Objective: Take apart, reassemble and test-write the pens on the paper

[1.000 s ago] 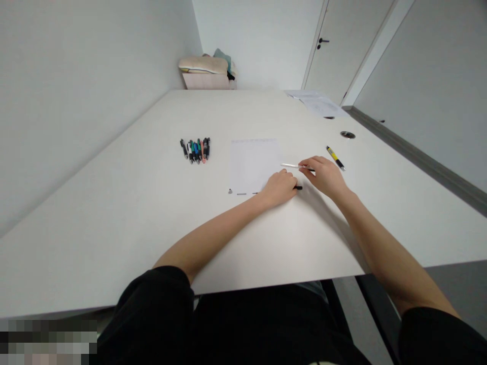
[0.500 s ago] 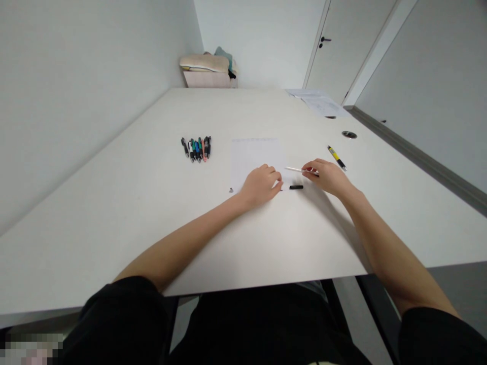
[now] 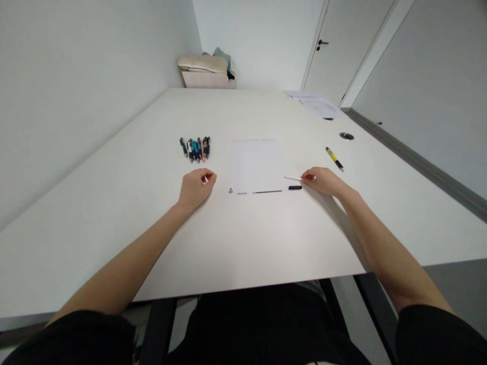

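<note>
My right hand (image 3: pixel 321 181) is closed around a slim white pen barrel (image 3: pixel 292 178), which points left over the right edge of a paper sheet (image 3: pixel 258 165). Left of the sheet, my left hand (image 3: pixel 197 187) is curled, thumb and forefinger forming a ring, and I see nothing in it. Along the sheet's near edge lie a small pen tip (image 3: pixel 230 190), a short thin piece like a spring (image 3: pixel 242 193), a dark ink refill (image 3: pixel 267 191) and a black pen grip (image 3: pixel 295 187). The grip is just below the barrel.
Several pens (image 3: pixel 196 149) lie bunched at the left, beyond my left hand. A yellow and black pen (image 3: pixel 335 158) rests at the right. Papers (image 3: pixel 315 103) and a round table fitting (image 3: pixel 346 136) are farther back on the white table (image 3: pixel 236 243).
My left hand has moved left off the sheet, uncovering the refill and the spring-like piece. My right hand has lowered slightly, still holding the white barrel.
</note>
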The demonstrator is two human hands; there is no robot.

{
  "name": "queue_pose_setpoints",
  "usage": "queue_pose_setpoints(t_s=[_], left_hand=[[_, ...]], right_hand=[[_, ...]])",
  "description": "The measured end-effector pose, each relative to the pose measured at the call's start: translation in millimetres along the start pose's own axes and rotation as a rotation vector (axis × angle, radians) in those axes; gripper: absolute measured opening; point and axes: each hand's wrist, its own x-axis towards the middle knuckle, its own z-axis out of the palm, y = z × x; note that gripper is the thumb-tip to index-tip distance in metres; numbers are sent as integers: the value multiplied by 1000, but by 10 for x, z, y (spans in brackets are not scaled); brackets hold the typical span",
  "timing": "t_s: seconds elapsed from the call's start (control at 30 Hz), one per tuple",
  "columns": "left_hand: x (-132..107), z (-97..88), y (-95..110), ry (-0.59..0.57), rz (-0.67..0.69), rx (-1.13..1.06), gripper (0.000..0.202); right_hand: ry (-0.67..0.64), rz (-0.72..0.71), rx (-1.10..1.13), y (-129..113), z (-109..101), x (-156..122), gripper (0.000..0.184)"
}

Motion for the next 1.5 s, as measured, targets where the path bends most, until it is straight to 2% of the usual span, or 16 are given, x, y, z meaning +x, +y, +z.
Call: queue_pose_setpoints(t_s=[0.1, 0.3, 0.5, 0.6, 0.7, 0.83, 0.9, 1.0, 1.2, 1.5], left_hand=[[-13, 33, -23, -32, -76, -26, 25], [-9, 70, -103, -50, -144, -35, 24], [-26, 82, -112, -71, -138, -50, 25], [-30, 82, -110, -68, -142, -43, 25], [-22, 85, -134, -61, -161, -72, 26], [-4, 94, -181, -55, -203, -144, 28], [2, 97, -190, -55, -220, -154, 28], [7, 97, -179, -63, -232, -151, 27], [7, 102, -156, -66, -241, -165, 27], [1, 175, -234, -64, -272, -227, 25]], right_hand=[[-20, -1, -5, 2, -6, 1, 26], [-61, 10, 55, -15, -74, -38, 25], [-93, 32, 114, -72, -143, -74, 25], [-39, 24, 140, -49, -150, -72, 27], [105, 100, 238, 43, -126, -55, 28], [238, 270, 621, 225, -23, -19, 28], [253, 320, 816, 301, 45, -2, 27], [266, 367, 982, 368, 121, 18, 25], [284, 426, 1059, 399, 125, 35, 19], [296, 417, 1094, 460, 145, 54, 17]])
